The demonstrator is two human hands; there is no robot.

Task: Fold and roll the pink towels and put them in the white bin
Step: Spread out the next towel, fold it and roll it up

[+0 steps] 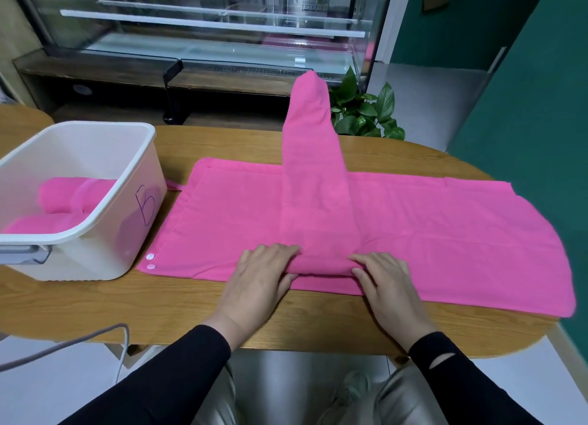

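A long folded pink towel strip [313,176] runs away from me across the wooden table [178,300], its far end hanging past the back edge. Its near end is turned over into a small roll. My left hand [261,281] grips the roll's left side, thumb tucked under the fold and fingers on top. My right hand [381,281] grips the right side the same way. The strip lies on a flat pink towel [445,233] spread across the table. The white bin [105,221] stands at the left with rolled pink towels [66,202] inside.
A potted green plant [366,112] stands behind the table's far edge. Beyond it is a glass display case [206,27]. A grey cable [79,338] hangs off the near left edge. The green wall [525,106] is at the right.
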